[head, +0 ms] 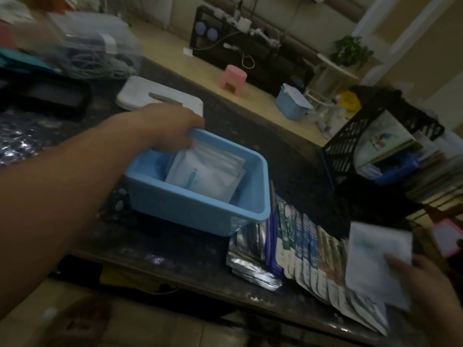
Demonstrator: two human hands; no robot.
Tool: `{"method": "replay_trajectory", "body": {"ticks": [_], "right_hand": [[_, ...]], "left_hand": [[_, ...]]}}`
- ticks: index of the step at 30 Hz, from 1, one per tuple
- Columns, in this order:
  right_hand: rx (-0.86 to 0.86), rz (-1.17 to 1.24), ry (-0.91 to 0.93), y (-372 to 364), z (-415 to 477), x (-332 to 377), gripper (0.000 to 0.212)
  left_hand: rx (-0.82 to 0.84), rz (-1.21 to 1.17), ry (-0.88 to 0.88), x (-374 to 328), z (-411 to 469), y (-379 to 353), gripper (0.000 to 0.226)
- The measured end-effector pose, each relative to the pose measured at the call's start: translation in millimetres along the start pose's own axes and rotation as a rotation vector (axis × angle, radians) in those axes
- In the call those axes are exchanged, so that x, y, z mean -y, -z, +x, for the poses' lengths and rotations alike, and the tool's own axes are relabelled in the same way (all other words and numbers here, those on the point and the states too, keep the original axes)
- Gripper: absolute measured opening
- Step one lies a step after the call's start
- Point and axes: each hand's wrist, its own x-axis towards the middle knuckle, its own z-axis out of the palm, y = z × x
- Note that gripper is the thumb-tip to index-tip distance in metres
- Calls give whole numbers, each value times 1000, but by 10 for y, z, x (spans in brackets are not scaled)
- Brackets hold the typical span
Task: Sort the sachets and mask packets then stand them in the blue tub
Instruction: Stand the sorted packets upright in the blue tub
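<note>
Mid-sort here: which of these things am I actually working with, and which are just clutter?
Job: blue tub, white packets inside it held by the left hand, fanned sachets beside it, single packet in the right hand.
Clutter: white lid, pink stool, black crate, small blue box on the floor.

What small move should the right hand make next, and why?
Probably bring the white flat packet in the right hand to the blue plastic tub and stand it beside the similar white packets that the left hand holds there.
</note>
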Motion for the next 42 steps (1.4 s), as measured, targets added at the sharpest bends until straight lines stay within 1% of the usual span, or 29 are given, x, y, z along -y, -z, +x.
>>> {"method": "replay_trajectory", "body": {"ticks": [1,2,3,5,6,7,9,11,13,14,15,17,18,20,21,22,23,24,26,29,32,35,37,38,40,42], "right_hand": [[37,-1,90,-56,-83,170,30],[47,22,205,-164,-370,519,20],[68,59,329,-279,-572,809,15],[165,208,568,-484,-854,1333,16],[259,258,690,-612,-1021,1602,17],[357,257,826,-772,-1124,1831,18],[520,105,1085,-1153,-1352,2206,18],[635,-228,1246,-1586,-1472,2358,14],[653,-589,1344,-2049,-1480,2321,18],[636,-708,1362,-2263,-1465,2244,23],[628,-777,1374,-2446,-1460,2159,28],[544,-827,1401,-2705,-1435,2031,33],[443,-837,1424,-2760,-1409,2017,37],[177,-780,1439,-2751,-1319,2032,50],[89,-743,1410,-2703,-1268,2033,61],[56,-739,1355,-2653,-1212,2029,73],[80,-768,1279,-2600,-1172,2025,84],[140,-816,1188,-2570,-1143,2027,91],[242,-923,1062,-2576,-1124,2044,88],[247,-940,1049,-2617,-1143,2071,75],[246,-931,1063,-2636,-1162,2089,68],[281,-917,1080,-2636,-1165,2104,65],[284,-823,1082,-2572,-1173,2101,67],[280,-710,1067,-2499,-1183,2082,69],[253,-385,984,-2246,-1202,1965,65],[220,-96,871,-1904,-1178,1682,53]], "left_hand": [[3,5,6,-11,-10,4,28],[3,6,15,-10,-12,3,29],[7,4,21,-17,-20,9,31],[20,15,31,-38,-53,26,32],[21,21,32,-39,-58,34,32],[21,23,36,-40,-67,56,32],[40,9,56,-31,-41,73,34],[84,2,37,-9,0,71,32],[96,12,9,-4,17,96,21],[91,-1,4,-5,16,109,16],[81,-8,4,-9,17,114,14],[64,-11,1,-39,15,111,15],[57,-13,1,-35,34,92,18],[54,-21,-7,-38,37,77,24],[58,-19,-3,-36,37,70,27],[63,-15,1,-37,36,67,30],[66,-7,4,-41,32,68,31],[65,0,5,-47,28,71,31],[78,-9,16,-64,16,84,30],[116,-28,16,-65,-21,100,34],[85,124,7,-71,-48,63,49],[44,171,33,-119,-49,29,39],[50,138,50,-106,-104,36,36],[58,127,66,-72,-154,41,36],[59,112,102,20,-290,46,37],[45,76,151,115,-460,56,41]]}}
